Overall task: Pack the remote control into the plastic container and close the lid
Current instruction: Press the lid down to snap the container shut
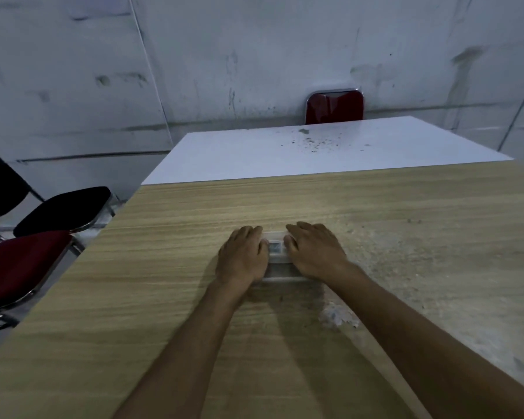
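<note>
The person stands at a wooden table (164, 267) and has both hands flat on a small clear plastic container (277, 261). The left hand (244, 255) covers its left side and the right hand (315, 252) covers its right side, with only a narrow strip of the lid (275, 247) visible between them. The palms are spread and lie on top, so neither hand is closed around anything; I think they press down, one on each side, so that the lid snaps evenly and the box does not slide on the table. Through the strip of clear plastic I see something grey with a pale frame, probably the remote control (274, 246) inside, but it is too blurred to be sure. From this I judge that the packing is done and the closing is the step in hand. Whether the lid is already locked all around, I cannot tell. A second white table (254, 155) stands behind, and chairs (43, 237) are at the left
</note>
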